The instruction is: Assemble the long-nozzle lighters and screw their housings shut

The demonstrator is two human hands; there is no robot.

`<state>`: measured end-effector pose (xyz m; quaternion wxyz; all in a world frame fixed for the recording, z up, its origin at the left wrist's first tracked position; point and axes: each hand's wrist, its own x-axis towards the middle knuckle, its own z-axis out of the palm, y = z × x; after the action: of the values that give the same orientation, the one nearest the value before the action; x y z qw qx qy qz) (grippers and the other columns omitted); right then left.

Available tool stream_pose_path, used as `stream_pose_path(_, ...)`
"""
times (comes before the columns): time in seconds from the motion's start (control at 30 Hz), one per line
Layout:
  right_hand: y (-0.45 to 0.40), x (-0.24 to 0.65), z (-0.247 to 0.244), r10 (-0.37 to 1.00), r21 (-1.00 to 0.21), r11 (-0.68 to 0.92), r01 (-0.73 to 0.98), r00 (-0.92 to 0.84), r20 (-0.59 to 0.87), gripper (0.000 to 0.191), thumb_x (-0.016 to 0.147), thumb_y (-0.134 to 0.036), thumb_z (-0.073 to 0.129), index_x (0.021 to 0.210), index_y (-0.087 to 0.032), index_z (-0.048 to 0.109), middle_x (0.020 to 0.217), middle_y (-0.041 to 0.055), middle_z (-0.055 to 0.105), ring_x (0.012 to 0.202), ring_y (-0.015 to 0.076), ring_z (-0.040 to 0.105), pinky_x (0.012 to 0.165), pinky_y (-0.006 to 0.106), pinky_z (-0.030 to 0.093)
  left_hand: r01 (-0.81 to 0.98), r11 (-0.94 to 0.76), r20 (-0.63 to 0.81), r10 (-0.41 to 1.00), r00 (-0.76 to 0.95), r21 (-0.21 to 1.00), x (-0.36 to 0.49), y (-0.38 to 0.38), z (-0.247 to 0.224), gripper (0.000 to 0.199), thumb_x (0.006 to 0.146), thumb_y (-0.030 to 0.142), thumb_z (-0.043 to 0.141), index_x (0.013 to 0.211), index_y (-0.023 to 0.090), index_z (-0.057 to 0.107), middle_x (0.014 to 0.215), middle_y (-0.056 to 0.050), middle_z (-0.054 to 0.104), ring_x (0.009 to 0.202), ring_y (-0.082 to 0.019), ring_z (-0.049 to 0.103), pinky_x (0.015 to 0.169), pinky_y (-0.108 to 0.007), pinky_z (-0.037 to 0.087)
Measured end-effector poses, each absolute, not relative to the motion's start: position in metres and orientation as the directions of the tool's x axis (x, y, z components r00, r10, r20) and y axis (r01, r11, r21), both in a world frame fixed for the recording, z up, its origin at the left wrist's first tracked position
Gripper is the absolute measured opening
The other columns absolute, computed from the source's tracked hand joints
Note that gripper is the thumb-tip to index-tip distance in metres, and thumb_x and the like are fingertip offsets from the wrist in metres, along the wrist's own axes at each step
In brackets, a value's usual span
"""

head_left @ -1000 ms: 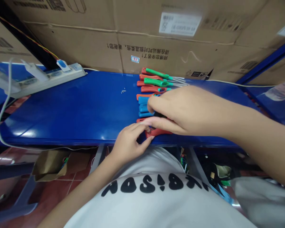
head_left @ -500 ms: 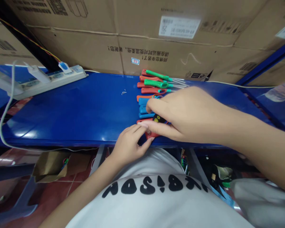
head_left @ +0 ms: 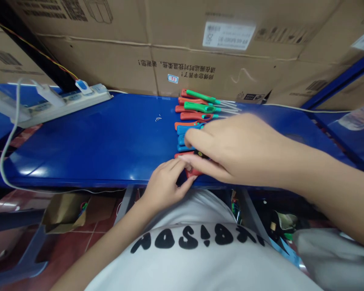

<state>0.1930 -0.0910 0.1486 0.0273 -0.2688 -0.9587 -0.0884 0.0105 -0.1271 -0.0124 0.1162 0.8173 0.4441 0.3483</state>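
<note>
My left hand (head_left: 166,182) is at the front edge of the blue shelf, its fingers closed on the end of a red long-nosed lighter (head_left: 192,173) that lies there. Just right of it, my right hand (head_left: 242,149) grips a black-and-yellow tool handle (head_left: 201,154), its thumb close by my left fingertips. The tool's tip and most of the held lighter are hidden. Behind them lies a row of similar lighters: a green lighter (head_left: 198,107), a red lighter (head_left: 195,116), a blue lighter (head_left: 185,148) and several more, with metal stems pointing right.
A large cardboard box (head_left: 115,60) stands along the back of the blue shelf (head_left: 103,141). On the left lies a white power strip (head_left: 69,103) with plugs and a hanging cable. Small white bits (head_left: 158,118) lie mid-shelf. An open carton (head_left: 79,212) sits below.
My right hand has turned slightly, and less of the black-and-yellow handle shows between its fingers. My left hand stays in place on the red lighter. The row of lighters looks unchanged.
</note>
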Motion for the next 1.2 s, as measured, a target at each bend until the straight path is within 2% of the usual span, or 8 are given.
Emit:
stream_pose_path(0.17,-0.096,0.1923,0.1466,0.514,0.105,0.841,0.53,-0.845,0.149,0.031,0.101,-0.033,0.04,0.11,-0.011,0.061,0.095,0.0133,0.07,0.077,0.0217,0.059,0.057,0.031,0.025,0.642,-0.573,0.451,0.813,0.367,0.51,0.0111,-0.1274,-0.0129,0.01,0.092,0.028,0.057,0.098,0.02,0.059,0.094,-0.008,0.07,0.086,-0.025,0.068,0.076,-0.038,0.054)
stream_pose_path(0.3,-0.0957,0.1942,0.1427,0.468,0.118,0.868,0.482,-0.875,0.128,0.029,0.102,-0.031,0.039,0.096,-0.015,0.062,0.076,0.0063,0.067,0.064,0.0179,0.054,0.056,0.031,0.02,0.646,-0.567,0.454,0.816,0.357,0.511,0.0117,-0.1273,-0.0126,0.008,0.091,0.027,0.058,0.095,0.02,0.058,0.091,-0.008,0.07,0.086,-0.026,0.068,0.075,-0.038,0.054)
stream_pose_path(0.63,-0.0941,0.1953,0.1434,0.453,0.099,0.877,0.47,-0.878,0.157,0.03,0.1,-0.031,0.041,0.108,-0.013,0.063,0.093,0.0102,0.069,0.071,0.0182,0.056,0.056,0.031,0.021,0.65,-0.575,0.459,0.81,0.366,0.497,0.0121,-0.1267,-0.0133,0.009,0.091,0.027,0.056,0.097,0.02,0.059,0.092,-0.008,0.07,0.087,-0.026,0.068,0.075,-0.039,0.055)
stream_pose_path(0.77,-0.0945,0.1971,0.1437,0.441,0.122,0.88,0.46,-0.884,0.154,0.03,0.103,-0.03,0.038,0.096,-0.016,0.063,0.079,0.0052,0.067,0.066,0.0175,0.054,0.056,0.031,0.019,0.649,-0.579,0.47,0.806,0.361,0.494,0.012,-0.1265,-0.0132,0.009,0.091,0.027,0.058,0.097,0.021,0.059,0.094,-0.008,0.071,0.087,-0.026,0.068,0.075,-0.038,0.054)
stream_pose_path(0.9,-0.093,0.1995,0.1417,0.43,0.094,0.887,0.452,-0.884,0.185,0.029,0.102,-0.032,0.041,0.105,-0.013,0.063,0.094,0.0099,0.07,0.075,0.0191,0.059,0.056,0.031,0.019,0.646,-0.561,0.438,0.823,0.363,0.518,0.0118,-0.1269,-0.0129,0.01,0.092,0.028,0.057,0.098,0.02,0.059,0.096,-0.009,0.071,0.089,-0.026,0.068,0.076,-0.038,0.054)
stream_pose_path(1.0,-0.0918,0.2006,0.1415,0.451,0.103,0.879,0.466,-0.882,0.137,0.033,0.104,-0.033,0.036,0.102,-0.014,0.063,0.084,0.0078,0.07,0.07,0.0187,0.058,0.056,0.031,0.02,0.64,-0.57,0.453,0.815,0.362,0.515,0.0119,-0.127,-0.0123,0.008,0.092,0.027,0.059,0.095,0.02,0.059,0.093,-0.007,0.07,0.087,-0.025,0.068,0.077,-0.037,0.053)
stream_pose_path(1.1,-0.092,0.2009,0.1432,0.449,0.072,0.883,0.464,-0.88,0.156,0.031,0.102,-0.032,0.039,0.113,-0.013,0.061,0.099,0.0118,0.071,0.077,0.0201,0.06,0.057,0.031,0.022,0.629,-0.573,0.46,0.813,0.357,0.526,0.0124,-0.1269,-0.0119,0.007,0.092,0.027,0.059,0.094,0.02,0.058,0.091,-0.006,0.069,0.085,-0.024,0.067,0.077,-0.036,0.053)
stream_pose_path(1.2,-0.0928,0.201,0.1452,0.486,0.105,0.861,0.498,-0.865,0.123,0.034,0.103,-0.037,0.039,0.103,-0.013,0.063,0.084,0.0094,0.07,0.069,0.0191,0.057,0.057,0.031,0.02,0.618,-0.57,0.449,0.817,0.362,0.541,0.0124,-0.1268,-0.0113,0.006,0.093,0.026,0.059,0.095,0.02,0.058,0.094,-0.006,0.069,0.088,-0.023,0.067,0.077,-0.035,0.052)
